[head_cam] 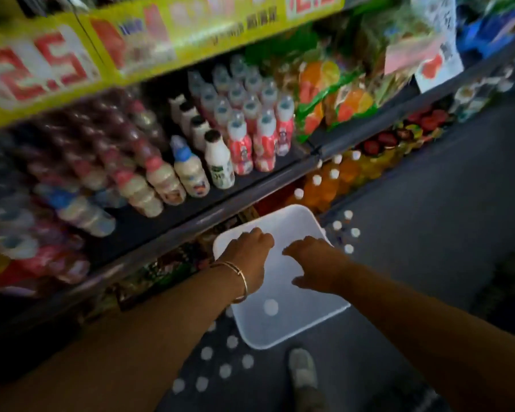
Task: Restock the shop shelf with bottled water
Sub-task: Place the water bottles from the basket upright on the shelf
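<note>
Dark floor (428, 203) beneath stocked shop shelf (250, 191), white-capped bottles (225, 370) below.

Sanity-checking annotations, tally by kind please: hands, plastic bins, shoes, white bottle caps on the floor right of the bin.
Hands: 2 (left hand, right hand)
Translucent white plastic bin: 1
Grey shoe: 1
White bottle caps right of the bin: 4
Total: 8
</note>
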A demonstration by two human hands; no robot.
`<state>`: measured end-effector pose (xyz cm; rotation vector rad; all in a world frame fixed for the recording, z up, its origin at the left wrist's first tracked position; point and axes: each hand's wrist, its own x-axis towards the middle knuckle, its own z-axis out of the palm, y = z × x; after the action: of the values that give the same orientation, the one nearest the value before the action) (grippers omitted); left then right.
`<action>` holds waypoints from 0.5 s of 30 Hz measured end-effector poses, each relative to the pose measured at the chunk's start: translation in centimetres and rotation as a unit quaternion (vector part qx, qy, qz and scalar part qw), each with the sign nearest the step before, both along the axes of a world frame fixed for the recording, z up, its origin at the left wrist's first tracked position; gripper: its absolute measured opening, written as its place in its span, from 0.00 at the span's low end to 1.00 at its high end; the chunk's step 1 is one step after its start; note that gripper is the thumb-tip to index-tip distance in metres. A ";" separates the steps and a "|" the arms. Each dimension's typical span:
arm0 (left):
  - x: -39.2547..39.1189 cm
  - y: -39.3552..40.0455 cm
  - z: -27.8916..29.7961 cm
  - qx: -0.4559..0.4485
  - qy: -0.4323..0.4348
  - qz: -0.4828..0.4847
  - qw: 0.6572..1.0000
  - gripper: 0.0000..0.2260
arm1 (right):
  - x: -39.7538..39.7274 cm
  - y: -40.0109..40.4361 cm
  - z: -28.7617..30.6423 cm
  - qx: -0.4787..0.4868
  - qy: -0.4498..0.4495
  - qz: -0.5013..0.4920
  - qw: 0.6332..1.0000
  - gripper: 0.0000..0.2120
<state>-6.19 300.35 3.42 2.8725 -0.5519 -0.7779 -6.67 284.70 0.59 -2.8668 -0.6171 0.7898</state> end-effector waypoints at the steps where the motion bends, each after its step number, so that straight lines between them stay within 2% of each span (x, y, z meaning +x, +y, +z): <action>1: -0.2 0.0 -1.9 0.009 0.012 0.005 1.000 0.22 | -0.2 0.3 -2.3 -0.005 0.021 0.004 1.000 0.29; 6: 0.2 -0.1 -9.5 0.077 0.040 -0.016 0.996 0.21 | -0.6 1.5 -10.5 -0.036 0.132 0.057 0.989 0.37; 10: 0.7 -0.1 -13.4 0.143 0.051 -0.065 0.986 0.20 | -1.2 2.4 -14.9 -0.014 0.199 0.076 0.977 0.43; 15: 0.8 0.3 -15.7 0.148 0.050 -0.070 0.985 0.19 | -1.3 3.9 -16.8 0.060 0.240 0.058 0.967 0.40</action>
<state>-5.34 300.61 -12.32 3.0618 -0.6833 -1.1045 -7.94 288.63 -16.21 -2.4094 -0.7321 1.3533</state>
